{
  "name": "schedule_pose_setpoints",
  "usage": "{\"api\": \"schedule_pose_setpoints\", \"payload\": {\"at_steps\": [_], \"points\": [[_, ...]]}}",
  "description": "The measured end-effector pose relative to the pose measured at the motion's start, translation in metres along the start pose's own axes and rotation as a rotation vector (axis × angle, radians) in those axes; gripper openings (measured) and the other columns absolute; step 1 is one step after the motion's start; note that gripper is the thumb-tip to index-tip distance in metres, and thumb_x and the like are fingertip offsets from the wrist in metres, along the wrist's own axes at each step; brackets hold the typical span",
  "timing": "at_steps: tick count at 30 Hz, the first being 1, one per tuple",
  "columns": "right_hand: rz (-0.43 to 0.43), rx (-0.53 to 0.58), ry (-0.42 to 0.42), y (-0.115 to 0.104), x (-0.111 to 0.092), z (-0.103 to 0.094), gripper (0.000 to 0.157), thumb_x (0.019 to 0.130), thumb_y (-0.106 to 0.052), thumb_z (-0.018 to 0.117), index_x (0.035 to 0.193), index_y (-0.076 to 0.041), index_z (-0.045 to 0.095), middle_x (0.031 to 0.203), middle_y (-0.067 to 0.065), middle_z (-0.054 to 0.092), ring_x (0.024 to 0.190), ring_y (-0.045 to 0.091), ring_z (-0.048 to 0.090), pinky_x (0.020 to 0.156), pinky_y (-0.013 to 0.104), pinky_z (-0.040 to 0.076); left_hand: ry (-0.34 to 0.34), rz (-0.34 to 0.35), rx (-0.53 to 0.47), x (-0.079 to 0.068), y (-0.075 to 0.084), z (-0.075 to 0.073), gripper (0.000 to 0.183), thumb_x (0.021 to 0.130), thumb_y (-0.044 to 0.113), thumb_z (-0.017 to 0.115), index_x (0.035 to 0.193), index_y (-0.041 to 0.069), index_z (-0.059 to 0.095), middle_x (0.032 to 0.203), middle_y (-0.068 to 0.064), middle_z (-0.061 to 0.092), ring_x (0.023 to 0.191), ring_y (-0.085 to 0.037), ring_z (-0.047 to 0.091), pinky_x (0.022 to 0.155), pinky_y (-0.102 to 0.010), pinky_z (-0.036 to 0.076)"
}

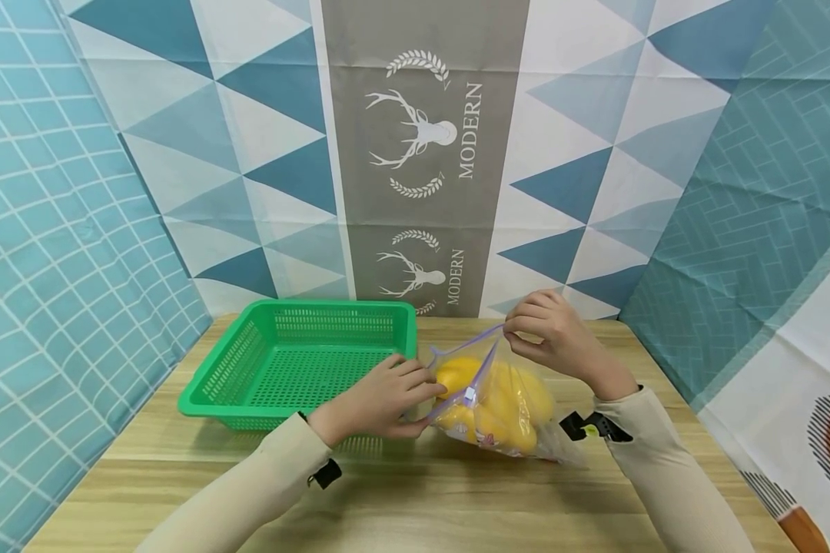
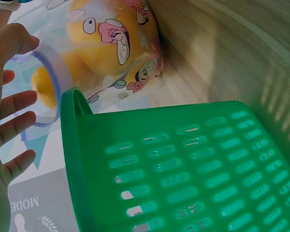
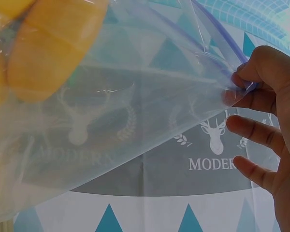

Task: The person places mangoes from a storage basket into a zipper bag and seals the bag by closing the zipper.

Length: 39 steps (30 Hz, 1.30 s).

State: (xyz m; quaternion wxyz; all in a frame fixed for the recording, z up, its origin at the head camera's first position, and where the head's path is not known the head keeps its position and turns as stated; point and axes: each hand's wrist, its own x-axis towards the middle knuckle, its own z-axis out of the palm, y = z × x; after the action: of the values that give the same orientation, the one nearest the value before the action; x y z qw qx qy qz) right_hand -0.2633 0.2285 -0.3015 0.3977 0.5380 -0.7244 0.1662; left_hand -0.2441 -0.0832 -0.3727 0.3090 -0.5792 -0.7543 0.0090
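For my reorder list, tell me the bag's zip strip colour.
Purple zip strip, clearest in the head view.

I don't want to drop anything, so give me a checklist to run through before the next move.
1. Bag open: ok, its mouth gapes.
2. Right hand holding bag: ok, pinches its edge.
3. Left hand at bag's mouth: ok, fingers extended.
4. Green basket upright: ok, on the table.
5. Yellow items contained: ok, all visible ones are in the bag.
6. Item count: cannot tell, they overlap.
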Motion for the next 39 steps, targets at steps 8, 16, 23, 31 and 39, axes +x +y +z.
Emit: {"api": "schedule_pose_setpoints", "payload": {"at_steps": [8,16,23,31,39], "points": [[-0.001,0.000,-0.003,0.000,0.000,-0.001,0.037,0.104,-0.029,0.048,0.082,-0.011,0.072,0.083,0.002,0.068,0.082,0.024,0.060,0.081,0.045,0.044,-0.097,0.003,0.029,-0.010,0.004,0.002,0.051,0.078,0.041,0.077,0.121,0.017,0.065,0.102,0.007,0.067,0.093,-0.014,0.054,0.083,-0.035,0.043],[0.006,-0.001,-0.008,-0.001,-0.001,-0.002,0.038,0.104,-0.030,0.049,0.082,-0.010,0.071,0.083,0.002,0.068,0.083,0.025,0.060,0.081,0.045,0.044,-0.016,0.044,0.028,-0.013,0.005,0.008,0.019,0.076,0.027,0.080,0.086,0.020,0.065,0.083,0.008,0.062,0.085,-0.014,0.054,0.079,-0.035,0.039],[0.020,-0.003,-0.020,-0.002,-0.001,-0.004,0.038,0.104,-0.030,0.049,0.083,-0.009,0.072,0.083,0.003,0.068,0.084,0.025,0.060,0.084,0.042,0.043,-0.016,0.048,0.015,-0.015,0.006,0.008,0.013,0.083,0.022,0.075,0.082,0.020,0.063,0.080,0.009,0.060,0.080,-0.012,0.050,0.083,-0.037,0.040],[0.002,-0.004,0.007,0.000,-0.002,-0.006,0.037,0.104,-0.029,0.050,0.083,-0.008,0.071,0.083,0.004,0.068,0.082,0.025,0.060,0.081,0.043,0.043,0.044,0.055,0.044,-0.014,0.005,0.006,0.010,0.085,0.016,0.074,0.085,0.017,0.064,0.082,0.007,0.062,0.079,-0.012,0.054,0.085,-0.038,0.045],[-0.004,-0.042,0.014,0.004,0.000,-0.014,0.034,0.105,-0.027,0.049,0.088,-0.006,0.070,0.086,0.005,0.068,0.080,0.026,0.061,0.080,0.048,0.044,0.089,0.022,0.162,-0.009,-0.011,-0.005,0.019,0.084,0.020,0.080,0.094,0.015,0.064,0.091,0.005,0.064,0.083,-0.013,0.058,0.082,-0.039,0.046]]}}
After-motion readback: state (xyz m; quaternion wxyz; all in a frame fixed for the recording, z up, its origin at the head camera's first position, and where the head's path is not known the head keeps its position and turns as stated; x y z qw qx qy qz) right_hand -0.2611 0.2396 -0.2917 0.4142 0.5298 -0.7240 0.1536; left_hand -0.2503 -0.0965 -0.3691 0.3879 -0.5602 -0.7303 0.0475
